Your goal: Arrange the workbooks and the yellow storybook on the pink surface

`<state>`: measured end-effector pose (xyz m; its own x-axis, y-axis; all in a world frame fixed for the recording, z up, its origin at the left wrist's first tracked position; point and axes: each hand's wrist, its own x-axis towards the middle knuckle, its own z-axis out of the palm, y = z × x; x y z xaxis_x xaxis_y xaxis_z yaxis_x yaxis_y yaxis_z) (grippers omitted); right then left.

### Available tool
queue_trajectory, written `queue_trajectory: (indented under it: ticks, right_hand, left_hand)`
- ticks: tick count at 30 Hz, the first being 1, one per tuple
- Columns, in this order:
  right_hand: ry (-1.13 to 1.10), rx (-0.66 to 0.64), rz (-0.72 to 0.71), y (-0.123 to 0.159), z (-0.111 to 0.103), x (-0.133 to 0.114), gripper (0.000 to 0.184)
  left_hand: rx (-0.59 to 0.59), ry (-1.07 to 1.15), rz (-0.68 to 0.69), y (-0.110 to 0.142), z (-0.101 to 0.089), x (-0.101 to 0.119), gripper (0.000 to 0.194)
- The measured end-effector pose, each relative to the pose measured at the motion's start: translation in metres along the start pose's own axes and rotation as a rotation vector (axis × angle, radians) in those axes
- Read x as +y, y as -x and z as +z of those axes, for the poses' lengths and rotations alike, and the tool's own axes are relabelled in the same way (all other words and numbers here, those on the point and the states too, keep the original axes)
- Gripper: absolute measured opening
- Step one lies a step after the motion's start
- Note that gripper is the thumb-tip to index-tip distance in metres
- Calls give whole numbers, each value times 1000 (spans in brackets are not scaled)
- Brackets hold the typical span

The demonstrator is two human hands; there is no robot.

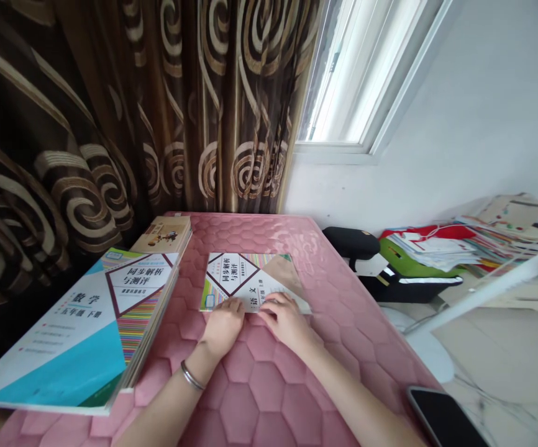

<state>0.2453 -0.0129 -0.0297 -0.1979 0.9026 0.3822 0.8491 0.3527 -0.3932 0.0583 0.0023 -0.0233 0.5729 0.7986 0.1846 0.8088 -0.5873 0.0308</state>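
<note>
A Chinese workbook (241,276) lies turned sideways on the pink padded tabletop (264,385), its white, green and striped cover facing up. My left hand (225,326), with a silver bangle at the wrist, is closed at the book's near edge, fingers curled in. Beside it, my right hand (290,320) has bent fingers on the cover, with the thumb by the same edge. The undersides of both hands are hidden. To the left is a stack topped by a blue-and-white maths workbook (77,323).
A brown illustrated book (164,234) lies behind the stack. At the right front edge is a dark phone-like device (443,419). A white stand (478,304) rises beyond the table, near piled papers (437,248). A patterned curtain (232,112) hangs behind.
</note>
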Motion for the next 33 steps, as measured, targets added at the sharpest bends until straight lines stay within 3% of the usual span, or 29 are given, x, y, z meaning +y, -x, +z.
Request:
queue_trajectory:
  ticks: [8,17,21,26,33]
  right_hand:
    - [-26,-7,4,-7,22,-10,15]
    - [-85,47,57,-5,26,-4,9]
    - [-77,48,81,2,13,14,9]
    - [-41,44,154,20,-15,54,9]
    - [-70,48,177,36,-37,90,15]
  left_hand:
    - [-6,57,35,-11,2,12,27]
    - [189,321,-36,-6,13,-6,17]
    - [192,270,-136,4,6,-17,15]
    - [209,222,-286,25,-5,-44,16]
    - [320,412,-278,37,5,-78,21]
